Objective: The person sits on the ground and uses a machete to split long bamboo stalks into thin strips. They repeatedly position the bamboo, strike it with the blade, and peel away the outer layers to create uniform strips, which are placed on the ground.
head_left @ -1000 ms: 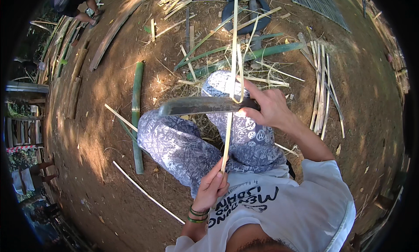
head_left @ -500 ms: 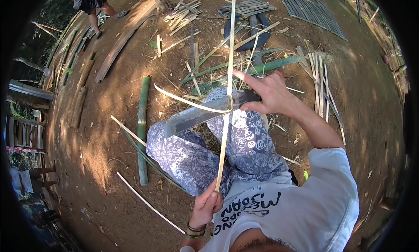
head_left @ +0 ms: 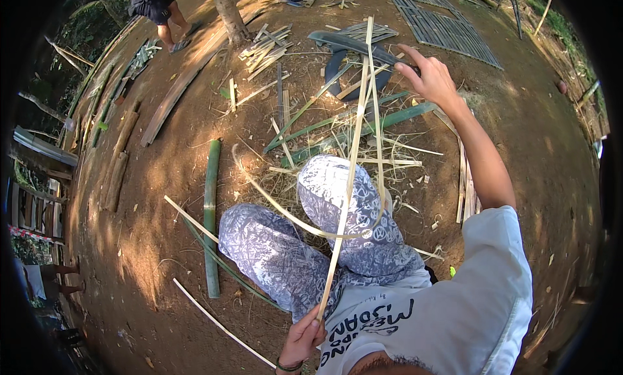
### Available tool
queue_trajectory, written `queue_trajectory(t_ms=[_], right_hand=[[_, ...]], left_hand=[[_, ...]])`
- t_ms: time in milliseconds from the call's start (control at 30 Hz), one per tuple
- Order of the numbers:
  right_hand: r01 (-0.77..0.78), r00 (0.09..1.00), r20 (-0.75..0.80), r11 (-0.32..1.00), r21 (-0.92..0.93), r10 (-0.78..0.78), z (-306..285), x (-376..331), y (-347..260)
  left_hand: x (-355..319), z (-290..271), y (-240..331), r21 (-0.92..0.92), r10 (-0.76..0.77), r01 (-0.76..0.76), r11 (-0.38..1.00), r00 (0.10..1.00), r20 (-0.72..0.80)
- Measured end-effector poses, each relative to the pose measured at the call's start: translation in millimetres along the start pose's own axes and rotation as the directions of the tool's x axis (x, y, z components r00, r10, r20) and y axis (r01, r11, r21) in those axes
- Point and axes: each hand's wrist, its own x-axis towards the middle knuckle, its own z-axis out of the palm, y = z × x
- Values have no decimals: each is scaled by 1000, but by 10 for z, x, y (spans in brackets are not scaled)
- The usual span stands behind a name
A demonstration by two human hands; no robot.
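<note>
A long pale bamboo strip [head_left: 346, 196] slants up over my knees, its near end pinched in my left hand [head_left: 302, 339] at the lower middle. My right hand [head_left: 435, 82] reaches far out and grips a machete [head_left: 342, 43]; the handle is mostly hidden by the fingers. Its dark blade lies crosswise at the strip's far end. A thinner shaving [head_left: 318, 231] loops down from near the blade, curves under the strip and curls up to the left.
A green bamboo pole [head_left: 211, 219] lies to my left. Split bamboo pieces [head_left: 266, 50], a black ring-shaped object [head_left: 334, 70] and a green bamboo length [head_left: 409, 115] lie ahead. A slatted bamboo panel [head_left: 448, 34] is at far right. Another person [head_left: 156, 8] stands by a tree trunk [head_left: 228, 15].
My right hand and the machete have moved away from me along the strip to its far end. The shaving has grown into a long loop. My left hand has shifted slightly lower.
</note>
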Motion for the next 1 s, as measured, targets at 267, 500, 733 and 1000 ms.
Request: queue_trajectory(t_ms=[267, 500, 733, 1000], right_hand=[[-271, 953, -191, 945, -186, 236, -256, 655, 1118], [-492, 825, -61, 766, 413, 562, -442, 604, 1085], [-368, 927, 356, 115, 922, 118, -139, 11, -811], [-404, 914, 405, -95, 910, -8, 30, 43, -1377]], left_hand=[[-414, -116, 5, 167, -75, 112, 980, 973, -217], [56, -126, 30, -250, -71, 48, 967, 994, -82], [544, -87, 276, -430, -66, 136, 893, 982, 174], [799, -59, 339, -573, 38, 244, 782, 900, 435]])
